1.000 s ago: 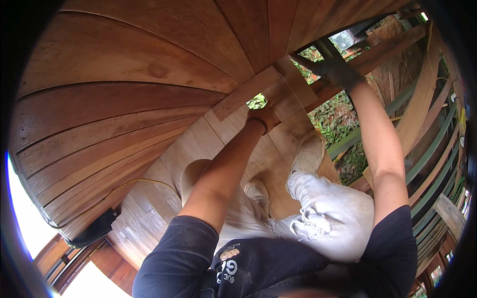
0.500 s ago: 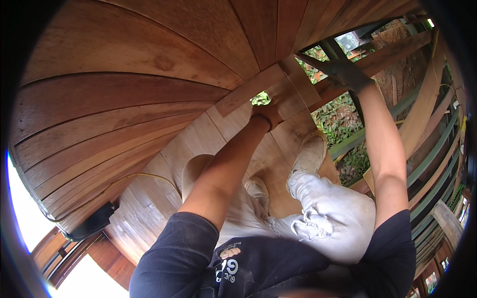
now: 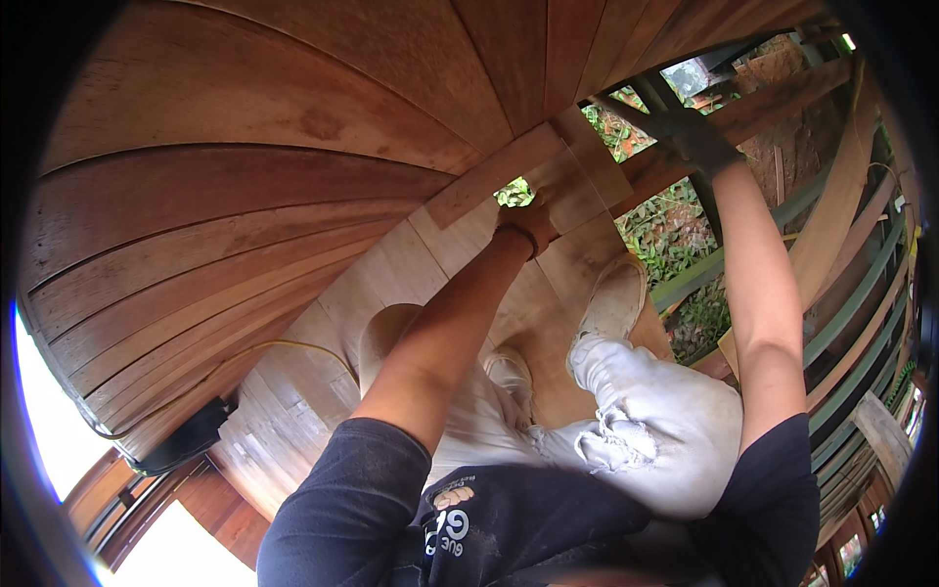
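Note:
My left hand (image 3: 536, 207), with a dark band at the wrist, reaches down to a short wooden board (image 3: 577, 186) beside a small gap in the floor. Its fingers blend into the brown wood, and their shape is hard to make out. In a dark grey glove, my right hand (image 3: 693, 142) is closed around a slim dark bar (image 3: 621, 112), whose kind I cannot tell. That hand is above the open framing, to the right of the short board. Another narrow board (image 3: 499, 176) lies along the foot of the plank wall.
A curved plank wall (image 3: 245, 98) rises on the left and ahead. Wooden and green beams (image 3: 690, 279) cross open ground with plants (image 3: 675, 230) on the right. My shoes (image 3: 614, 298) rest on the plank floor (image 3: 391, 269). A yellow cord (image 3: 284, 344) trails at left.
My right hand has shifted slightly up and to the right with the slim bar. The left hand stays in nearly the same place.

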A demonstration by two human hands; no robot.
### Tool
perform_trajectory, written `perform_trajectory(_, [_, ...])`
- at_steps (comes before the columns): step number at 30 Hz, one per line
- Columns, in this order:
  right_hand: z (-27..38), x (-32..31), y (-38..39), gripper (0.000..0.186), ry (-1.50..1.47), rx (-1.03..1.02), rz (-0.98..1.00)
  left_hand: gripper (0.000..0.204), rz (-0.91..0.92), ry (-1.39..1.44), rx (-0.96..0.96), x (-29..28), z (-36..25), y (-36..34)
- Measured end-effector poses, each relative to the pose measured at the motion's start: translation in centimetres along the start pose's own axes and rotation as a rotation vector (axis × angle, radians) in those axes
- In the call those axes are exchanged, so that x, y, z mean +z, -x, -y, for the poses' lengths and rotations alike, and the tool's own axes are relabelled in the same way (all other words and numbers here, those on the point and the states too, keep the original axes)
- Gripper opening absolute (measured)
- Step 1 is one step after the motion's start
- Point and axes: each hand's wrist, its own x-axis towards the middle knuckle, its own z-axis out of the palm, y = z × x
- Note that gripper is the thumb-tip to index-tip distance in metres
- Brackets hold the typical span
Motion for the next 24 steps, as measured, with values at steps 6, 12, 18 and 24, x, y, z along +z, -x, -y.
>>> perform_trajectory(6, [0.7,1.4,0.0,0.075,0.000,0.072,0.029,0.033,-0.139,0.042,-0.021,1.1,0.1,-0.5])
perform_trajectory(12, [0.5,0.5,0.5,0.067,0.115,-0.093,-0.013,0.052,-0.075,0.152,-0.098,1.5,0.4,-1.2])
perform_trajectory(18, [2.2,1.1,0.3,0.074,-0.046,0.342,0.105,0.063,-0.081,0.097,-0.077,1.3,0.5,-1.3])
perform_trajectory(24, [2.7,0.4,1.5,0.087,-0.227,0.001,0.005,0.066,-0.019,0.177,-0.150,0.2,0.1,-0.9])
